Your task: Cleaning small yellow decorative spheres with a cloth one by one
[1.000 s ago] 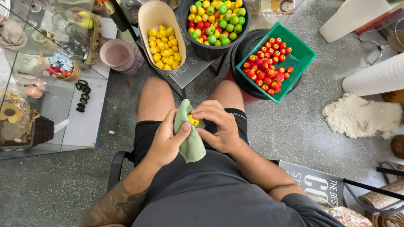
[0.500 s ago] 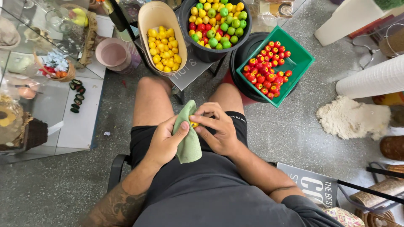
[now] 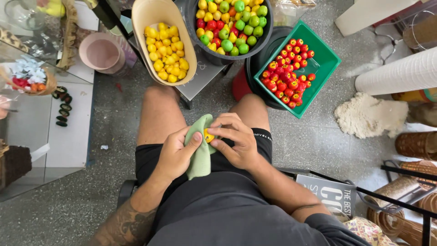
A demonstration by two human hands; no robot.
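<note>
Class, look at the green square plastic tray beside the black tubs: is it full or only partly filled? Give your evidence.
Partly filled. Small red fruits cover the left part of the green square plastic tray, while its right part shows bare green bottom.

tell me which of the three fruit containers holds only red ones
The green square tub on the right, sitting on a black bucket. The beige oval basket holds only yellow fruit, and the round black tub between them mixes yellow, green and red.
</note>
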